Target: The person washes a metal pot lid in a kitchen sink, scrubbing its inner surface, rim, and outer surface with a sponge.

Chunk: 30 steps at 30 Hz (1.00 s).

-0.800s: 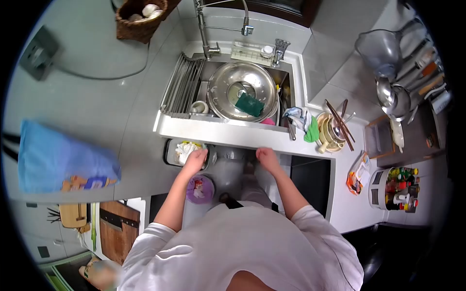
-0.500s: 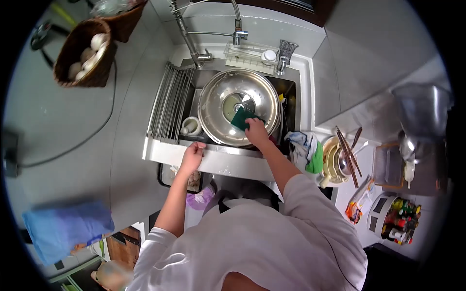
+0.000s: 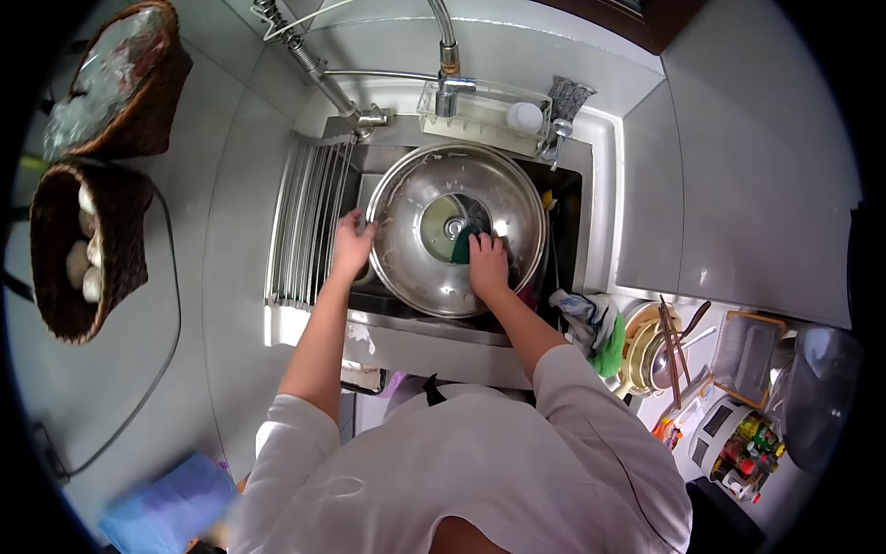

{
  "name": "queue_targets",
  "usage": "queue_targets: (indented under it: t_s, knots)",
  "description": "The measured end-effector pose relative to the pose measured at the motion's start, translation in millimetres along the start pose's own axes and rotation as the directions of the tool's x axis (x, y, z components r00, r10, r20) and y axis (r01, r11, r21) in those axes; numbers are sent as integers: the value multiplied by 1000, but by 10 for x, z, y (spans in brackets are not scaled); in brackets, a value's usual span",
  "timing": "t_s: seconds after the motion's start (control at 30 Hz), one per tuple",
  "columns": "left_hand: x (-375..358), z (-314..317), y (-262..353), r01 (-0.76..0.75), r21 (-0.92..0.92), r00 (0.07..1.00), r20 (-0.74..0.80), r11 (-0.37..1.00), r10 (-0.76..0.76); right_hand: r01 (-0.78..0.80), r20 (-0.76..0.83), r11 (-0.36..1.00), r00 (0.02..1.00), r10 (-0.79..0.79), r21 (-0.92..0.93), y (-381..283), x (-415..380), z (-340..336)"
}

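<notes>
A large round steel lid (image 3: 406, 263) with a glass middle and a small central knob lies over the sink (image 3: 577, 231). White suds streak its metal. My right hand (image 3: 489, 266) presses a dark green scouring pad (image 3: 462, 246) onto the glass near the knob, and the fingers cover much of the pad. At the lid's left edge, my left hand (image 3: 353, 247) grips the rim, with some fingers hidden beside it. A metal drying rack (image 3: 309, 222) stands just left of that hand.
Behind the lid are a faucet (image 3: 448, 88) and a wire caddy (image 3: 489, 120). Woven baskets (image 3: 129, 249) hang at left. Cloths (image 3: 591, 323) and stacked bowls (image 3: 641, 346) with chopsticks (image 3: 671, 355) are at right.
My left hand has gone from the sink's front edge up to the lid's rim. My right hand has moved the scouring pad to the glass near the knob. The view has shifted.
</notes>
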State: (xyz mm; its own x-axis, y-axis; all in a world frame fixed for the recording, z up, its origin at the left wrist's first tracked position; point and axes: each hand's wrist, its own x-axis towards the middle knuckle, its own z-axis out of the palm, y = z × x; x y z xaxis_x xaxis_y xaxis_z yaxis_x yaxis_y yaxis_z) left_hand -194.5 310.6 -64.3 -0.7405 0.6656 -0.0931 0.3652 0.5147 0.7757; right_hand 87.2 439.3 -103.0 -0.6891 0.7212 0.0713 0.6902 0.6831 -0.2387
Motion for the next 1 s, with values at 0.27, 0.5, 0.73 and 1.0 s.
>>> queue_targets:
  t_s: [0.27, 0.5, 0.73, 1.0]
  knots:
    - [606, 196, 365, 23, -178, 984, 176, 984, 9, -249, -9, 667, 934, 358, 702, -34, 525, -589]
    - [226, -3, 862, -30, -177, 987, 152, 984, 57, 41, -341, 767, 910, 236, 640, -377, 1372, -1025]
    - [54, -155, 985, -250, -70, 967, 28, 966, 252, 442, -362, 755, 887, -286, 484, -1164, 1305, -1080]
    - [-188, -132, 1346, -43, -106, 999, -38, 993, 39, 107, -316, 850, 946, 73, 516, -569, 1642, -1262]
